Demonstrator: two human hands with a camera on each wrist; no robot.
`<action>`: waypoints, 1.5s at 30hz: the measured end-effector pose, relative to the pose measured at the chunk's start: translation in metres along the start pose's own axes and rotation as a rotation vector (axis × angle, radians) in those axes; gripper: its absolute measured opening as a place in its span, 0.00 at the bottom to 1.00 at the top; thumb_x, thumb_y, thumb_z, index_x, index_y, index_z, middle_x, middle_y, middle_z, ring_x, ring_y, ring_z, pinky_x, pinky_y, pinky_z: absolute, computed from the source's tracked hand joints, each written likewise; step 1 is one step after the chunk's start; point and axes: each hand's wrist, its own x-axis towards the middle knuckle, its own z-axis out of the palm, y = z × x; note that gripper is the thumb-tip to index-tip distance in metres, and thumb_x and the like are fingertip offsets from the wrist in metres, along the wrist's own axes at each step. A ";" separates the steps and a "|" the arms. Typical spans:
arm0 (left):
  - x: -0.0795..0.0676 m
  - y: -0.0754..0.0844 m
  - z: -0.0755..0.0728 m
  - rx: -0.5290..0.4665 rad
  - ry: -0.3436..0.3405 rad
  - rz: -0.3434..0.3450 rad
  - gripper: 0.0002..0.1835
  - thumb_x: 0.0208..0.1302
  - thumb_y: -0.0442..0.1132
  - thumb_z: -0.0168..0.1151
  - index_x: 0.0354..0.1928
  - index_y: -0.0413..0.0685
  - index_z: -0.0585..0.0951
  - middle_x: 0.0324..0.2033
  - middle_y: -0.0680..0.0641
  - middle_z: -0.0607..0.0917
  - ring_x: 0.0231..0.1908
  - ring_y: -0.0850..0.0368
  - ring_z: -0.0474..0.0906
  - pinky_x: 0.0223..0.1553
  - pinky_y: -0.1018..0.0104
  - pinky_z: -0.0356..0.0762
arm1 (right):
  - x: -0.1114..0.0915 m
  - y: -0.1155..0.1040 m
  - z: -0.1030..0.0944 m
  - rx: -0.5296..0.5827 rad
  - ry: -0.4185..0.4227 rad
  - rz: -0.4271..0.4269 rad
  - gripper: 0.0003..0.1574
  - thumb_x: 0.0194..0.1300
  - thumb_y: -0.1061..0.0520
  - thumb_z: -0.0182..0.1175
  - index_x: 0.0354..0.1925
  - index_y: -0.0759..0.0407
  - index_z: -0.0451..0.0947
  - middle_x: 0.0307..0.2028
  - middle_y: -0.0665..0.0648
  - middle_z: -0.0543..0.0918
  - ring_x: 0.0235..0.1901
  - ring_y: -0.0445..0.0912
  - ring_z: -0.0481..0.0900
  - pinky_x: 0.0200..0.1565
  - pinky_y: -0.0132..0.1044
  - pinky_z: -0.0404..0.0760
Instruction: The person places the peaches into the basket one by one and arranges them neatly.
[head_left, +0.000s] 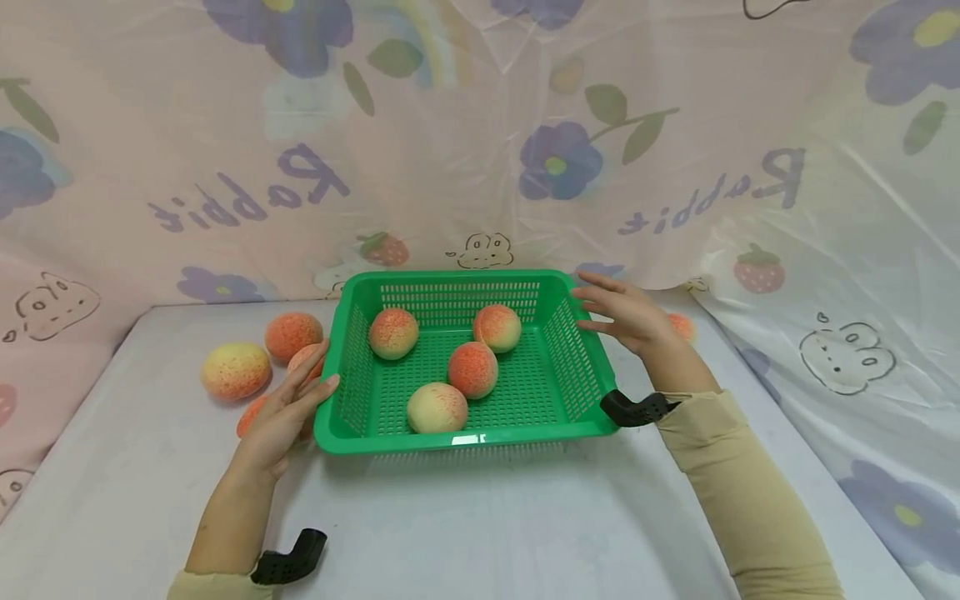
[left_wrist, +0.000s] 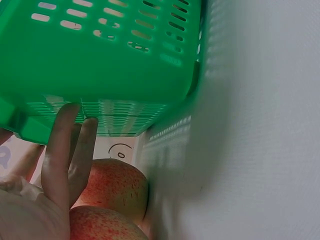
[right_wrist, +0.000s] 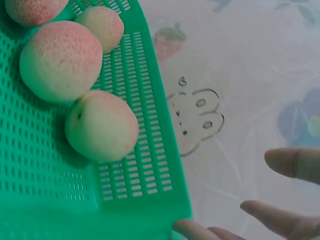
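A green plastic basket (head_left: pixel 480 438) with slotted walls stands on the table with several peaches in it, among them a red one (head_left: pixel 472 370) and a paler one (head_left: pixel 437 407). At its left side is my left hand (head_left: pixel 279 419), the extended fingers against the outer wall under the rim, as the left wrist view shows. My right hand (head_left: pixel 628 315) is by the far right corner, fingers spread and fairly straight, the fingertips at or just beside the rim. In the right wrist view, a pale peach (right_wrist: pixel 102 126) lies close to the slotted wall.
Left of the basket lie several loose peaches, including a yellowish one (head_left: pixel 236 371) and a red one (head_left: pixel 293 337). Another peach (head_left: pixel 682 326) shows partly behind the right wrist. A printed cloth (head_left: pixel 450 150) hangs behind the white table (head_left: pixel 450 533).
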 end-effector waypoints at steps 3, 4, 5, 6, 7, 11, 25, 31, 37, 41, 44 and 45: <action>-0.001 0.001 0.000 -0.006 0.002 -0.004 0.35 0.71 0.51 0.54 0.74 0.73 0.50 0.58 0.51 0.71 0.44 0.68 0.78 0.41 0.69 0.77 | -0.004 0.000 -0.008 0.006 0.012 0.011 0.39 0.74 0.55 0.48 0.76 0.56 0.44 0.76 0.59 0.38 0.74 0.58 0.42 0.67 0.48 0.63; -0.001 0.000 0.000 -0.011 0.000 -0.003 0.36 0.70 0.51 0.54 0.74 0.73 0.50 0.58 0.52 0.71 0.43 0.68 0.78 0.41 0.69 0.77 | -0.006 0.001 -0.011 0.011 0.016 0.015 0.39 0.74 0.55 0.48 0.76 0.56 0.44 0.76 0.59 0.38 0.74 0.58 0.41 0.67 0.47 0.63; -0.001 0.001 0.001 -0.015 -0.001 -0.002 0.35 0.70 0.51 0.54 0.74 0.73 0.50 0.56 0.54 0.72 0.43 0.68 0.78 0.40 0.69 0.77 | -0.007 0.001 -0.014 0.009 0.020 0.019 0.39 0.74 0.54 0.48 0.76 0.56 0.44 0.76 0.59 0.38 0.74 0.58 0.41 0.68 0.47 0.62; -0.002 0.000 0.001 -0.020 -0.001 -0.001 0.36 0.70 0.51 0.55 0.74 0.73 0.51 0.55 0.56 0.73 0.42 0.68 0.79 0.40 0.69 0.78 | -0.008 0.002 -0.017 0.005 0.022 0.021 0.39 0.75 0.54 0.48 0.76 0.56 0.43 0.76 0.59 0.38 0.74 0.58 0.41 0.68 0.47 0.61; -0.002 0.001 0.001 -0.026 0.000 -0.001 0.35 0.70 0.51 0.55 0.74 0.73 0.51 0.54 0.58 0.74 0.42 0.68 0.79 0.39 0.70 0.78 | -0.008 0.003 -0.020 -0.001 0.025 0.022 0.39 0.75 0.53 0.48 0.76 0.56 0.43 0.76 0.59 0.37 0.74 0.58 0.41 0.68 0.47 0.61; -0.002 0.000 0.001 -0.049 -0.005 0.007 0.36 0.70 0.50 0.56 0.74 0.72 0.52 0.50 0.62 0.76 0.41 0.68 0.80 0.38 0.70 0.79 | -0.010 0.008 -0.032 -0.028 0.031 0.018 0.41 0.74 0.50 0.49 0.76 0.57 0.42 0.76 0.60 0.40 0.74 0.59 0.42 0.70 0.47 0.57; -0.002 0.000 0.001 -0.050 0.003 0.008 0.36 0.70 0.49 0.56 0.74 0.70 0.52 0.48 0.64 0.78 0.40 0.69 0.80 0.38 0.70 0.78 | -0.011 0.030 -0.067 -0.125 0.162 0.021 0.45 0.72 0.43 0.51 0.75 0.60 0.46 0.75 0.62 0.42 0.73 0.59 0.47 0.70 0.48 0.54; -0.002 0.001 0.001 -0.043 0.004 0.011 0.36 0.70 0.50 0.56 0.74 0.71 0.52 0.50 0.63 0.76 0.41 0.69 0.79 0.40 0.70 0.78 | -0.014 0.035 -0.076 -0.163 0.194 0.025 0.46 0.71 0.41 0.51 0.75 0.60 0.45 0.75 0.63 0.41 0.73 0.61 0.47 0.71 0.50 0.53; -0.002 0.000 0.001 -0.040 0.011 0.010 0.36 0.69 0.50 0.56 0.74 0.70 0.52 0.49 0.63 0.77 0.41 0.69 0.80 0.40 0.70 0.78 | -0.014 0.046 -0.084 -0.206 0.293 -0.006 0.45 0.70 0.40 0.51 0.74 0.61 0.50 0.75 0.65 0.42 0.70 0.66 0.51 0.70 0.55 0.51; -0.001 -0.001 0.002 -0.039 0.013 0.007 0.36 0.69 0.50 0.56 0.75 0.70 0.52 0.49 0.63 0.77 0.41 0.69 0.80 0.40 0.70 0.78 | -0.008 0.057 -0.087 -0.193 0.450 -0.013 0.41 0.69 0.41 0.54 0.71 0.59 0.59 0.69 0.62 0.59 0.68 0.62 0.58 0.69 0.54 0.56; -0.001 0.000 0.002 -0.035 0.018 0.001 0.36 0.69 0.50 0.56 0.75 0.70 0.51 0.51 0.61 0.76 0.42 0.69 0.79 0.41 0.70 0.78 | -0.001 0.067 -0.089 -0.204 0.601 -0.020 0.38 0.66 0.41 0.57 0.67 0.57 0.66 0.58 0.54 0.69 0.65 0.55 0.62 0.66 0.49 0.62; -0.001 0.000 0.002 -0.030 0.019 0.000 0.36 0.69 0.51 0.56 0.75 0.70 0.51 0.52 0.60 0.75 0.42 0.69 0.79 0.41 0.70 0.78 | 0.001 0.070 -0.089 -0.216 0.646 -0.025 0.37 0.65 0.42 0.58 0.66 0.57 0.68 0.57 0.52 0.70 0.65 0.53 0.62 0.65 0.48 0.63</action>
